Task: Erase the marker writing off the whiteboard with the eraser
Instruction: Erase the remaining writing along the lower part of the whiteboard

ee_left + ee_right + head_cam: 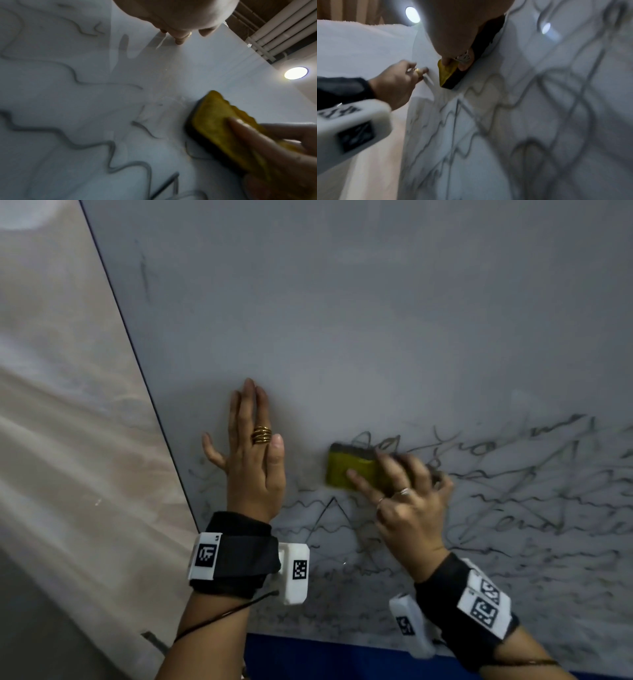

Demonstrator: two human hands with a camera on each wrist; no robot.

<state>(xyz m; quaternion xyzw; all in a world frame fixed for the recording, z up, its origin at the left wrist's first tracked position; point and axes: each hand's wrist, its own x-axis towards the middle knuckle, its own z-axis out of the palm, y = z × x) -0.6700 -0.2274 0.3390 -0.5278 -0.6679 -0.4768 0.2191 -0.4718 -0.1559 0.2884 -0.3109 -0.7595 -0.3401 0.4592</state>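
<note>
A whiteboard (359, 320) fills the head view, its upper part wiped and its lower part covered in dark marker scribbles (513, 491). My right hand (407, 494) grips a yellow eraser (349, 469) with a black felt base and presses it flat on the board at the top edge of the writing. The eraser (223, 135) also shows in the left wrist view, and the eraser (448, 75) in the right wrist view. My left hand (253, 446) lies flat on the board with straight fingers, to the left of the eraser, holding nothing.
The board's dark left edge (137, 347) runs diagonally, with a beige wall (61, 422) beyond it. A blue strip (325, 655) runs under the board's lower edge. Ceiling lights (296, 73) and pipes show in the wrist views.
</note>
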